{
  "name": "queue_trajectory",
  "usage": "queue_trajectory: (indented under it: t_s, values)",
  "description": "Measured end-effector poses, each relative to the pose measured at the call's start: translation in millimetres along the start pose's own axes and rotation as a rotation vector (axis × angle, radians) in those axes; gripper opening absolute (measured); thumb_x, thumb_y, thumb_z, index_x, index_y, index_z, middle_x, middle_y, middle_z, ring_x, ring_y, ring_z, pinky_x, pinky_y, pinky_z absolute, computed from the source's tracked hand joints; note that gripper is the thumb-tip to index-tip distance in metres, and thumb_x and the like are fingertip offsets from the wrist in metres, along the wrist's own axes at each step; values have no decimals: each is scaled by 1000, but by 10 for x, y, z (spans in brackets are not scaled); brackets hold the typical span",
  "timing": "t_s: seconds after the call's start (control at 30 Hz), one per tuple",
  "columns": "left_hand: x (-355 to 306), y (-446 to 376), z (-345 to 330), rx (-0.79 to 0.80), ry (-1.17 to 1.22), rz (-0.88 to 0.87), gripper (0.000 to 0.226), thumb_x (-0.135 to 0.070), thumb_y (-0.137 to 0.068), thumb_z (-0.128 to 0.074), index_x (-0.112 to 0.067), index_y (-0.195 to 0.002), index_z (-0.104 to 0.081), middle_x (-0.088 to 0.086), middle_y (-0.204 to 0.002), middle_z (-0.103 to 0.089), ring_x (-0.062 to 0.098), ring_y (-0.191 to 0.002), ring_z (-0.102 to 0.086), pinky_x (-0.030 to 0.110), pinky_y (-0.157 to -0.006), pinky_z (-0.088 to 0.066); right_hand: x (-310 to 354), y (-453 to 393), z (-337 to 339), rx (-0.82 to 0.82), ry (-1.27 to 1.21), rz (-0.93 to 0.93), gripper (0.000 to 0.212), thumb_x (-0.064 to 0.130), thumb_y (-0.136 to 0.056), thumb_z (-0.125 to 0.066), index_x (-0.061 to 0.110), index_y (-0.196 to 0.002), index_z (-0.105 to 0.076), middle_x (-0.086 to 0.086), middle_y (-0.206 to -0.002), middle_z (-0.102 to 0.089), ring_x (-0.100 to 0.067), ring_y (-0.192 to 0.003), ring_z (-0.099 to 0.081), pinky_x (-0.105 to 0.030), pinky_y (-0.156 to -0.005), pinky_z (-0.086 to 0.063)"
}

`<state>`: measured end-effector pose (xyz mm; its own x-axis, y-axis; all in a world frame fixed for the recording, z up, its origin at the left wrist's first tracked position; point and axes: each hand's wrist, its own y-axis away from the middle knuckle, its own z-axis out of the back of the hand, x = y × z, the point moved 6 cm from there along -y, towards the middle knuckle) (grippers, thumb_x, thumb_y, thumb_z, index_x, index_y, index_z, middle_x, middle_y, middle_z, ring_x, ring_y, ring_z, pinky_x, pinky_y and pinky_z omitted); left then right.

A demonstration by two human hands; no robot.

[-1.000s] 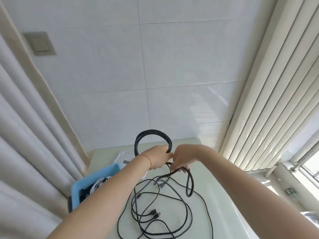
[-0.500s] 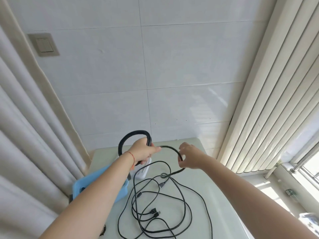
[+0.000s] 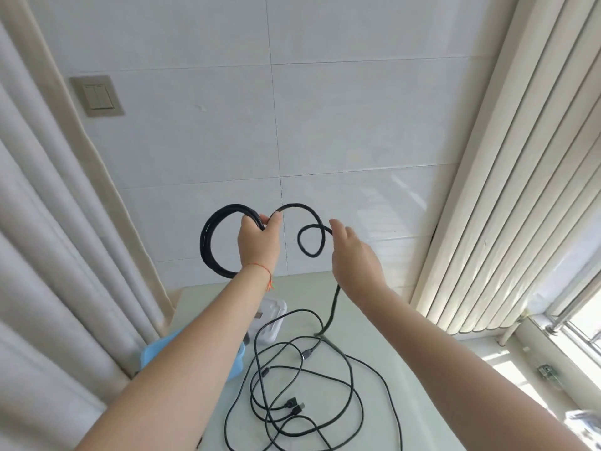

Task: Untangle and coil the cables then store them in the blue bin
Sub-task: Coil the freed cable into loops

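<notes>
My left hand (image 3: 258, 240) is raised in front of the wall and grips a coil of thick black cable (image 3: 208, 245). From that coil the cable arcs right, makes a small loop (image 3: 312, 239), and passes through my right hand (image 3: 354, 258), which holds it loosely. Below my right hand the cable drops to the pale green table (image 3: 367, 340). A tangle of thinner black cables (image 3: 292, 395) with plugs lies on the table. The blue bin (image 3: 149, 349) sits at the table's left edge, mostly hidden by my left forearm.
A white box-like object (image 3: 274, 317) stands behind the tangle near the bin. Curtains hang at the left and vertical blinds at the right. A tiled wall with a light switch (image 3: 96, 96) is behind the table.
Both hands have risen well above the table and moved apart. The coil stayed in my left hand, and a new small loop has formed between the hands.
</notes>
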<state>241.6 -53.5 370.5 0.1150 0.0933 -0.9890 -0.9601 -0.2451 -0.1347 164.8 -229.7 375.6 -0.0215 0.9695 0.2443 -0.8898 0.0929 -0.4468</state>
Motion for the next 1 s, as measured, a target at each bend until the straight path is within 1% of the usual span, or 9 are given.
queue_trajectory:
  t_s: [0.1,0.3,0.37,0.43,0.53,0.63,0.73,0.87,1.0]
  values:
    - [-27,36,6,12,17,10,33,-50,-73,-63,-23,-78,-45,6,-74,-58,25,-62,-49,41,-62,-44,-25,-161,100,110,55,-68,24,-10,-86,-41,10,-100,-43,-4,-76,-48,-31,-68,-47,-32,-49,-28]
    - [-61,116,33,75,63,17,27,-28,-90,-65,-14,-82,-44,2,-60,-50,19,-43,-39,22,-40,-34,-120,-279,17,572,-173,-8,16,9,-90,-64,22,-80,-62,-1,-90,-62,-23,-88,-57,-32,-75,-48]
    - [-33,140,43,125,131,71,26,-25,-93,-64,-13,-83,-42,-2,-52,-43,15,-37,-33,21,-37,-30,-108,-233,33,712,-472,6,14,10,-89,-68,21,-80,-71,-4,-93,-72,-18,-90,-63,-32,-86,-49]
    - [14,163,22,222,221,169,29,-27,-95,-63,-16,-80,-40,-5,-49,-35,13,-36,-26,21,-39,-28,-71,-188,93,762,-1006,-29,16,3,-92,-62,15,-90,-72,-10,-101,-74,-21,-96,-68,-39,-98,-48]
    - [37,277,-81,406,273,285,32,-33,-96,-61,-21,-75,-40,-3,-54,-25,13,-41,-19,21,-42,-25,-55,-229,244,661,-1641,-91,15,9,-95,-53,14,-93,-68,-8,-104,-69,-23,-97,-66,-37,-95,-49]
    - [-31,439,-218,549,262,329,31,-35,-98,-56,-20,-76,-42,-2,-55,-24,13,-41,-20,21,-42,-26,-75,-344,294,480,-1888,-197,20,11,-100,-47,18,-99,-66,-2,-89,-59,-16,-86,-59,-32,-87,-50]
    - [-79,522,-285,597,261,348,32,-33,-99,-54,-19,-74,-41,-3,-52,-26,12,-38,-22,21,-41,-27,-171,-450,229,251,-1856,-465,16,10,-101,-51,9,-105,-66,-1,-72,-47,-11,-66,-52,-30,-85,-53]
    - [-63,581,-311,590,210,292,35,-31,-99,-53,-18,-70,-39,-2,-51,-26,14,-38,-22,22,-42,-28,-286,-420,118,52,-1769,-807,11,2,-89,-69,-4,-84,-61,-5,-62,-46,-11,-47,-51,-31,-75,-60]
    - [0,513,-262,469,220,275,31,-29,-98,-54,-17,-73,-40,-2,-52,-32,15,-40,-24,23,-43,-31,-222,-379,73,72,-1778,-826,15,2,-87,-72,-5,-80,-59,-7,-63,-52,-17,-57,-58,-35,-80,-60]
